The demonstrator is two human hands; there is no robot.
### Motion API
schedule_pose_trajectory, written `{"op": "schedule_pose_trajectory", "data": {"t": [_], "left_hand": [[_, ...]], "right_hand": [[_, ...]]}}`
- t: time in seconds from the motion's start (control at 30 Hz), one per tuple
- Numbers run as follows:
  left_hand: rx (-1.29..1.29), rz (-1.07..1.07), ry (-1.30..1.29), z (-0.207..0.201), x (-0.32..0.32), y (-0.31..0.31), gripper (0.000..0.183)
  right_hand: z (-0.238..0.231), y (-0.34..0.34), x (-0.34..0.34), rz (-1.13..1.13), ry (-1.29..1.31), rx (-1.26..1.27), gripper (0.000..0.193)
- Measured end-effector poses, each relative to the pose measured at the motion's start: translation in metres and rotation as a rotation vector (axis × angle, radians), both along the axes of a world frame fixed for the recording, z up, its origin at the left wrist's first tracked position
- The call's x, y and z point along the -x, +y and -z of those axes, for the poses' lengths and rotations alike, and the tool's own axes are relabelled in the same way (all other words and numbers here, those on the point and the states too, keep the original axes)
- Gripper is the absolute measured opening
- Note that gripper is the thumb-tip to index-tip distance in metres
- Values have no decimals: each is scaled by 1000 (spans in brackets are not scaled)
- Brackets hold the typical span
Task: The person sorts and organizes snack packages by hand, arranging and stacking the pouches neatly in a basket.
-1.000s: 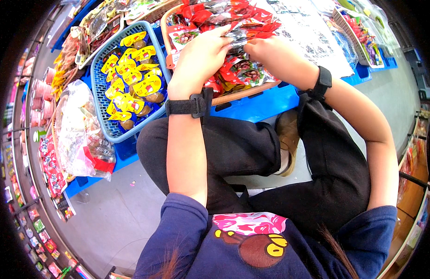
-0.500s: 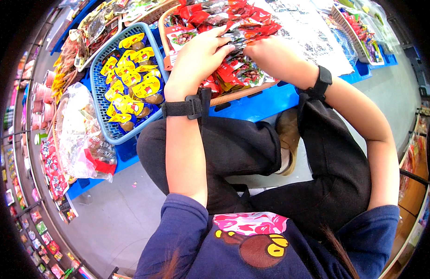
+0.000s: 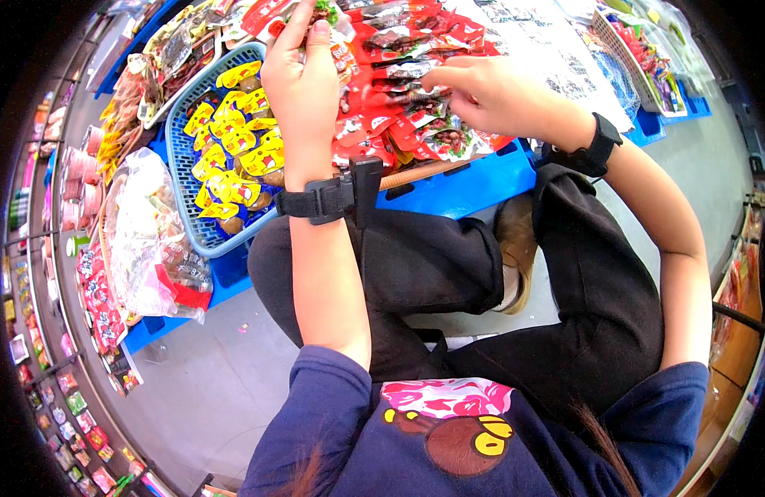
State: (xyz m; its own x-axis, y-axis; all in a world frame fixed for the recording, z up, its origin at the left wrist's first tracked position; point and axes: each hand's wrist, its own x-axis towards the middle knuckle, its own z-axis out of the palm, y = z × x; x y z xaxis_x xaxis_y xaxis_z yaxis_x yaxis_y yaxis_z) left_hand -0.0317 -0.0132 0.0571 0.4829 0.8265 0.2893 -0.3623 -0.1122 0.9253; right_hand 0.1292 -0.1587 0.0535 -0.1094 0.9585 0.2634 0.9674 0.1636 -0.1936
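Observation:
Raised over the left end of the basket, my left hand is closed on a red snack packet, partly hidden behind the fingers. Beneath and beside it, red snack packets lie overlapping in rows in a tan basket, of which the near rim shows. Above the right side of these rows is my right hand. Its index finger reaches out toward the packets while the other fingers curl loosely, and I see nothing held in it. Whether the fingertip touches a packet is unclear.
A blue basket of yellow-topped packets stands left of the red ones. Farther left lies a clear plastic bag. White printed sheeting and another basket are at the right, above blue pallets.
My left hand has moved left and away from the rows, now with a red packet in it. My right hand has shifted slightly right, its index finger now extended. More of the packet rows shows.

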Motion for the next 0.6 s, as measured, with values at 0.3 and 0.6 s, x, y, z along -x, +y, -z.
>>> {"op": "schedule_pose_trajectory", "data": {"t": [0.3,0.6], "left_hand": [[190,274,-237,-5,-3,-7,50],[369,629,-331,-1,-14,-16,51]], "right_hand": [[-7,9,2,85,250,-186,20],[-10,3,18,204,285,-176,41]]}}
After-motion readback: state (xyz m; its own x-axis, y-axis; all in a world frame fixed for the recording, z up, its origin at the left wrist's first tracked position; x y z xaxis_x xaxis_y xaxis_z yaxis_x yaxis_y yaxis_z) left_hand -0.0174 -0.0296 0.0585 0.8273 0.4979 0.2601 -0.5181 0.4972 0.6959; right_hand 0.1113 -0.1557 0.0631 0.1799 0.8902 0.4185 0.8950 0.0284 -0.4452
